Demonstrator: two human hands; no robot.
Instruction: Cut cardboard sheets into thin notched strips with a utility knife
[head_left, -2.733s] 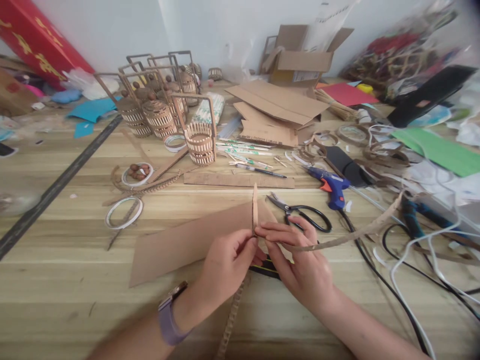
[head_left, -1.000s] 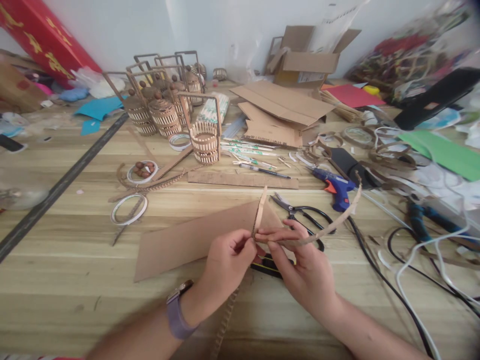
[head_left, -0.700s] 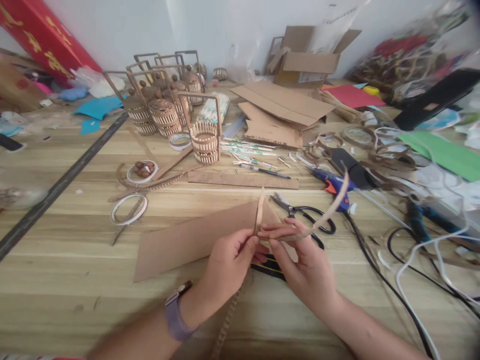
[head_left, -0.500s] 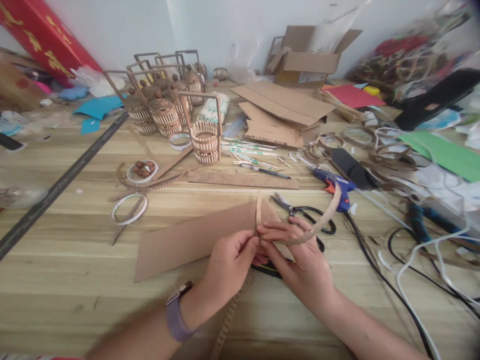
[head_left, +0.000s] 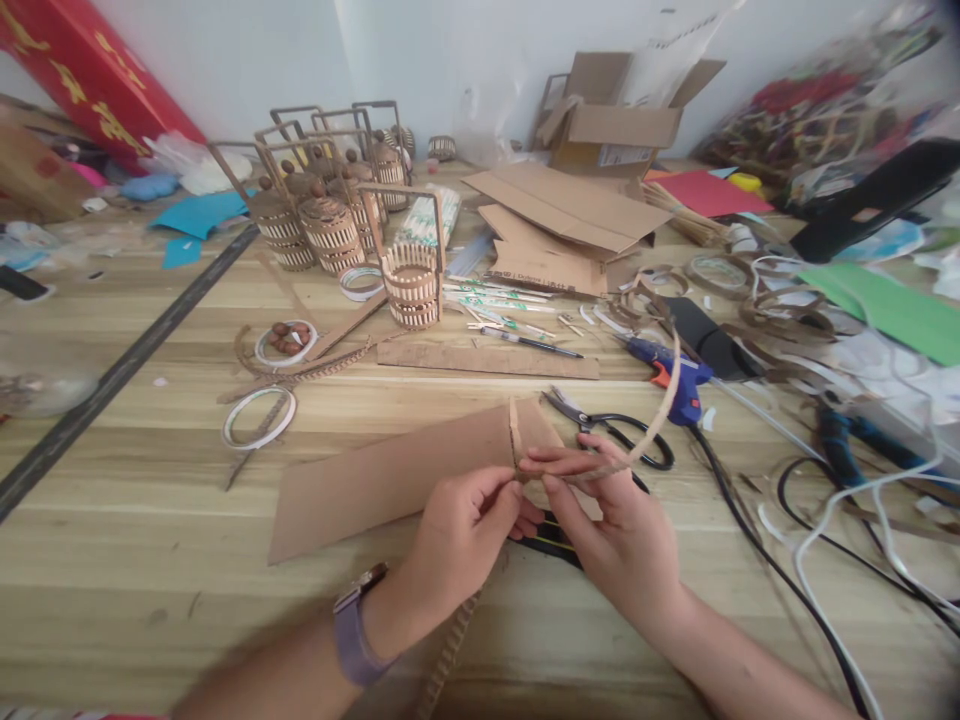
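Observation:
A narrow cardboard strip (head_left: 667,400) is pinched between the fingertips of my left hand (head_left: 466,520) and my right hand (head_left: 616,515). Its long end curves up and away to the right, while a short end stands up above my left fingertips. Below and behind the hands lies a flat cardboard sheet (head_left: 375,478) on the wooden table. Black-handled scissors (head_left: 600,418) rest just beyond my right hand. Under the hands is a black object with a yellow line (head_left: 551,540), partly hidden. A ridged cardboard strip (head_left: 452,650) passes beneath my left wrist.
A blue glue gun (head_left: 679,375) lies to the right, its black cable (head_left: 739,520) running toward me. Several small stick baskets (head_left: 330,230) stand at the back left. Tape rolls (head_left: 259,418), a pen (head_left: 529,342) and stacked cardboard (head_left: 570,205) lie farther back.
My right hand has shifted slightly right and its fingers have moved along the strip. The strip's curved end now rises higher. My left hand has barely moved.

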